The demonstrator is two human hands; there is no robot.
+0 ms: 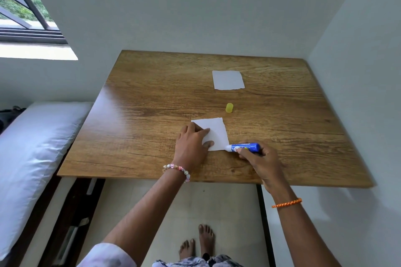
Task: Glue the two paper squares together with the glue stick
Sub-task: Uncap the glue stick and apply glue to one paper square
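A white paper square [214, 132] lies near the front of the wooden table [152, 104]. My left hand [192, 147] rests flat on its left part, fingers spread over the sheet. My right hand [258, 158] grips a blue glue stick [245, 148], uncapped, lying almost level with its white tip touching the sheet's lower right corner. A second white paper square [227, 80] lies farther back on the table, apart from both hands. The yellow cap [229, 107] stands between the two sheets.
The table sits in a corner, with white walls behind it and to the right. A bed with a white mattress [36, 147] runs along the left. A window [23, 6] is at upper left. My bare feet [197, 243] stand on the tiled floor below.
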